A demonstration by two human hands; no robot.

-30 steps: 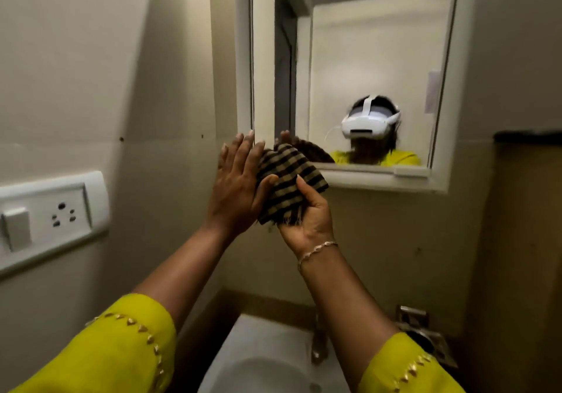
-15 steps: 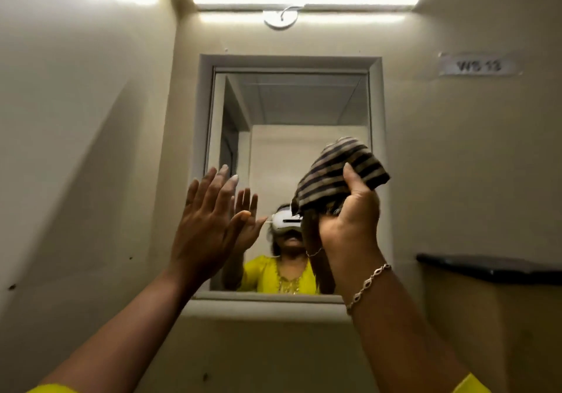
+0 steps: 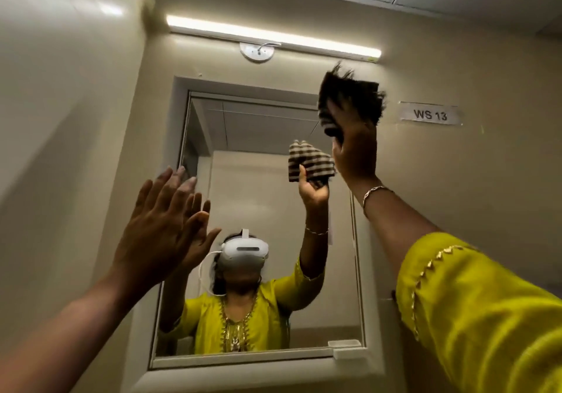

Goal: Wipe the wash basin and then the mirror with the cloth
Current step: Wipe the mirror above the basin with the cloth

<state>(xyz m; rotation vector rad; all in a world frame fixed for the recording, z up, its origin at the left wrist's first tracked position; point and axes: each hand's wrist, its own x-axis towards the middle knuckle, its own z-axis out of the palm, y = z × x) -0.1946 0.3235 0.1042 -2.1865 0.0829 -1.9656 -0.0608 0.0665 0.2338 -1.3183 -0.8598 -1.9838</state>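
the right hand [image 3: 354, 149] is raised, its fingers [image 3: 330, 120] curled round a bunched dark-and-cream striped cloth with a frayed fringe [image 3: 349, 100]. the cloth sits at 1 o'clock from the white-framed rectangular wall mirror [image 3: 258, 179], over the frame's upper corner; whether it touches frame or wall cannot be told. a thin metal bracelet [image 3: 375, 191] circles the right wrist, and a yellow sleeve with gold trim [image 3: 474, 307] covers the arm at 4 o'clock. the left hand [image 3: 161, 228] is at the mirror's 8 o'clock edge, palm toward the glass, fingers straight and spread, holding nothing. a lit tube light [image 3: 273, 36] runs at 12 o'clock above the mirror. a white label reading "ws 13" [image 3: 430, 114] is on the wall at 2 o'clock.
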